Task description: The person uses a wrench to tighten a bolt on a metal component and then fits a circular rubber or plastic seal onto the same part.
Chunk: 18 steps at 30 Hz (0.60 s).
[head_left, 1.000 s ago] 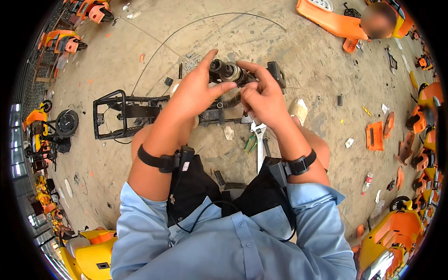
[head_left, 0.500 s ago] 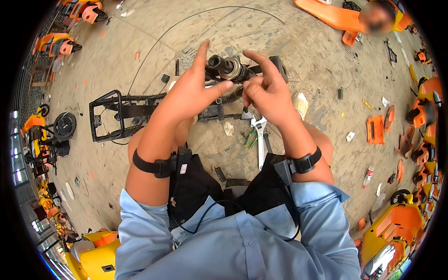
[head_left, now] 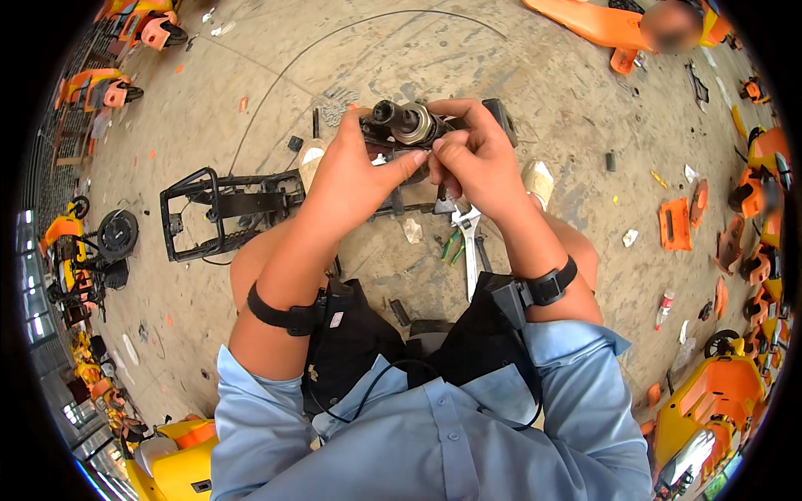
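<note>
beside the metal stem (head_left: 404, 118), left hand (head_left: 355, 164) curves half open, contact unclear.

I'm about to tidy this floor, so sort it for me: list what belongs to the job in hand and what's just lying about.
Job in hand:
- tube, between left hand and right hand
- frame
- probably wrench and pliers, lying close by

Apparently just lying about:
- bottle
- orange panel
- white scrap

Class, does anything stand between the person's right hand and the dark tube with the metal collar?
Nothing visible does: the right hand is curled beside the dark tube and its metal collar; whether they touch is unclear.
</note>
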{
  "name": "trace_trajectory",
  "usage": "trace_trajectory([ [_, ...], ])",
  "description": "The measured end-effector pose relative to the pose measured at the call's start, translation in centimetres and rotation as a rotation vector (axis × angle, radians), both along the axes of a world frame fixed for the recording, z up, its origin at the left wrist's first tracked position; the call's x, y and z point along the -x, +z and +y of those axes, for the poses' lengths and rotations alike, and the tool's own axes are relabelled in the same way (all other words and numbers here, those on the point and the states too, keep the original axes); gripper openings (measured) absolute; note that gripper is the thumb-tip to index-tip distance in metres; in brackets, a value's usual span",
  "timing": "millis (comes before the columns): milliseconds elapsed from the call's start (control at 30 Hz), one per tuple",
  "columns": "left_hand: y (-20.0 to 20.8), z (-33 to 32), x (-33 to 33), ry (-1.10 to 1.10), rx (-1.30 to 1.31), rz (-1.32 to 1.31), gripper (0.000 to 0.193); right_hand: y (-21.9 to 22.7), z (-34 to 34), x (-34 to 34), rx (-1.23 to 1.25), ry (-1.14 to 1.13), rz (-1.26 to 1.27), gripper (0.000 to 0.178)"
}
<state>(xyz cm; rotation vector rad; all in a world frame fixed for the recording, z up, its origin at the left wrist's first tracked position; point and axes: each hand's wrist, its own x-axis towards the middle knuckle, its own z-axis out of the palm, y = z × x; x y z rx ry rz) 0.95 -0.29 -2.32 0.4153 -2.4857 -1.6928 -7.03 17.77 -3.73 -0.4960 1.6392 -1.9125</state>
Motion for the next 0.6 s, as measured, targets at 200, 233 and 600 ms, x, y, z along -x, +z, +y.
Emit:
trace_trajectory([
  [200,0.9,0.9,0.3,0.064,0.185,-0.068,0.07,0.7,-0.2,-0.9,-0.013,0.085,-0.026,0.062],
  [233,0.7,0.8,0.3,0.052,0.181,-0.065,0.069,0.7,-0.2,-0.9,-0.025,0.073,-0.019,0.061],
  [600,1.6,0.2,-0.2,-0.038,0.221,-0.031,0.063,-0.7,-0.7,-2.1,-0.131,0.008,0.173,0.059],
])
